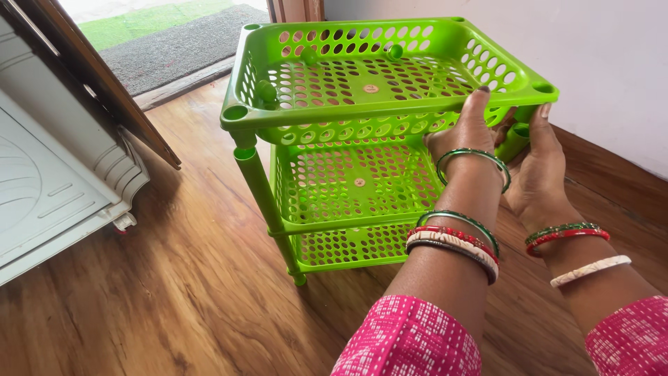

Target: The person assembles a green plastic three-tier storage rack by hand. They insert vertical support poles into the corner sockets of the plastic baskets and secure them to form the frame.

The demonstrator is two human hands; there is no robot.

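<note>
Two hands at the near right corner of a green rack on a wood floor.

The rack (362, 139) is bright green perforated plastic with three stacked trays joined by round corner posts; it stands on the floor (174, 278), close to a white wall (598, 49), and its top tray (376, 76) sits a little askew on the posts. The left hand (467, 132) is clasped on the top tray's near rim by that corner, thumb up over the edge. The right hand (539, 170) is curled round the green post (515, 139) just under the same corner. Both wrists carry green, red and white bangles (456, 240), and pink patterned sleeves (410, 341) show at the bottom edge. To the left stands a white appliance (49, 188) beside a dark door (104, 83); a grey mat (181, 42) lies beyond the threshold.
</note>
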